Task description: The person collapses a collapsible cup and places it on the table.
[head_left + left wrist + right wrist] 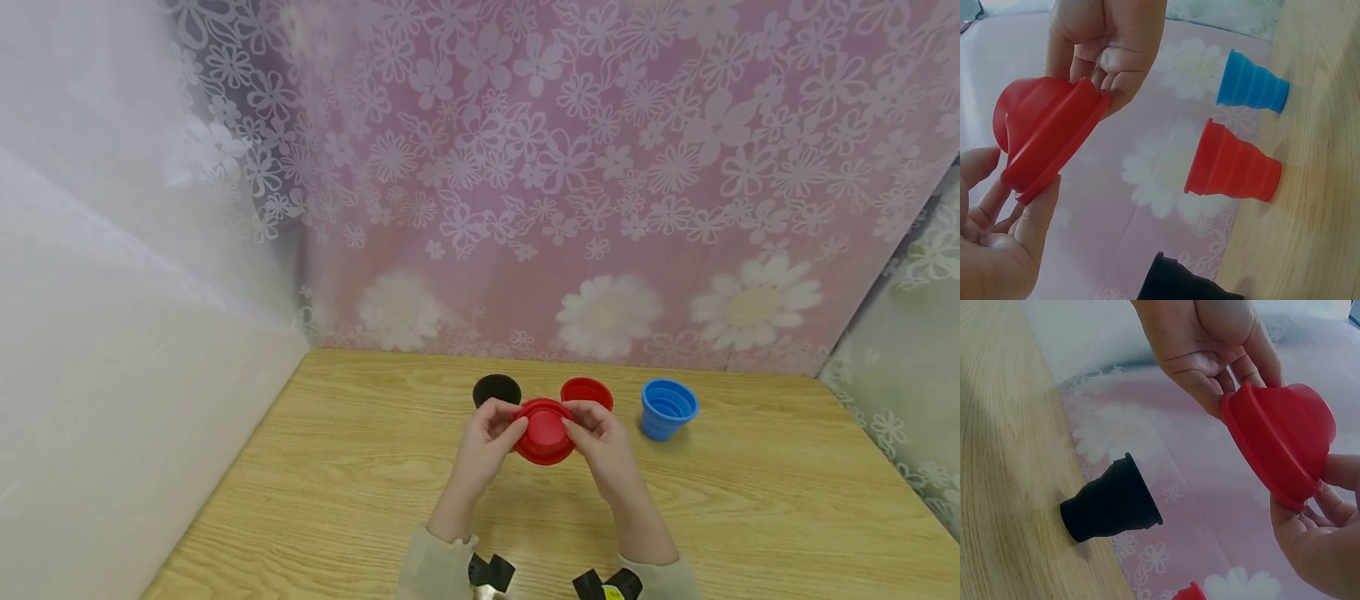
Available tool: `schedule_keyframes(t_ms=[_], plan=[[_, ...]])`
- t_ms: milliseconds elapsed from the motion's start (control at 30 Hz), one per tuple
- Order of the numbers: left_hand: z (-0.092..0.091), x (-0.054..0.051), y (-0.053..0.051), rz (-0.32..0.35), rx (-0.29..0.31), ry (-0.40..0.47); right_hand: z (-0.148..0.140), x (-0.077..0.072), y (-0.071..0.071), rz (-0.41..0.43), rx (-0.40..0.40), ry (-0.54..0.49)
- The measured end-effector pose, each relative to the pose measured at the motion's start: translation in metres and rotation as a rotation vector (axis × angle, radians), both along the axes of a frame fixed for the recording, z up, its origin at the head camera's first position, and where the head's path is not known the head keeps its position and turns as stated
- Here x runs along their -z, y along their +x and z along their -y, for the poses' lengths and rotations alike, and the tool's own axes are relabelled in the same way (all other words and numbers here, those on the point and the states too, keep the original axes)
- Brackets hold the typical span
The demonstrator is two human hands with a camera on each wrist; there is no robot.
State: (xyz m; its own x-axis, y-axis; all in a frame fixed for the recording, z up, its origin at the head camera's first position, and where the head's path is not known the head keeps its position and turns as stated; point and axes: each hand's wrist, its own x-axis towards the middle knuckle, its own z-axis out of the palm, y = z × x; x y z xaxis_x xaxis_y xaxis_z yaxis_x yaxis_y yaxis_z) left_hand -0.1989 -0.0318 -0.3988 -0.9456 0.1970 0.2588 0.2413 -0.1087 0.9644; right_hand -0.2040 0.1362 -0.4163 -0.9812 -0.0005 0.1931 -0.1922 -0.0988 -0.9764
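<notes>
A red collapsible cup [545, 433], partly folded, is held above the table with its base turned toward me. My left hand [482, 450] pinches its left rim between thumb and fingers. On the opposite side, my right hand [611, 454] grips the rim the same way. The left wrist view shows the held cup [1047, 131] tilted, with its wall bulging unevenly between both hands. Behind the hands stand a black cup [497, 390], a second red cup [587, 392] and a blue cup [667, 410]; the hands and held cup partly cover the first two.
The three expanded cups stand upright in a row toward the back of the wooden table [337, 483]. A pink flowered curtain [480, 208] hangs behind the table, and a white sheet [135, 333] borders its left side.
</notes>
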Motion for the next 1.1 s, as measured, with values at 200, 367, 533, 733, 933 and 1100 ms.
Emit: schedule_keyframes(t_ms=[200, 367, 533, 733, 933, 1100], plan=[[0.0023, -0.0003, 0.0001, 0.016, 0.014, 0.008, 0.0011, -0.0010, -0.0003, 0.029, 0.036, 0.034], [0.0036, -0.0001, -0.0001, 0.022, 0.035, -0.007, 0.0010, -0.0022, -0.0001, 0.041, 0.038, 0.041], [0.0046, 0.0001, -0.0006, 0.024, 0.066, -0.011, 0.0012, -0.0038, 0.0008, 0.057, 0.039, 0.032], [0.0044, -0.0002, -0.0010, 0.018, 0.072, -0.042, 0.0001, -0.0035, 0.0012, 0.059, 0.017, 0.015], [0.0040, -0.0003, -0.0010, -0.009, 0.045, -0.004, -0.0021, 0.0000, 0.0002, 0.011, -0.062, 0.008], [0.0043, -0.0014, -0.0002, -0.016, 0.017, 0.007, -0.0023, -0.0006, 0.0005, 0.003, -0.140, 0.021]])
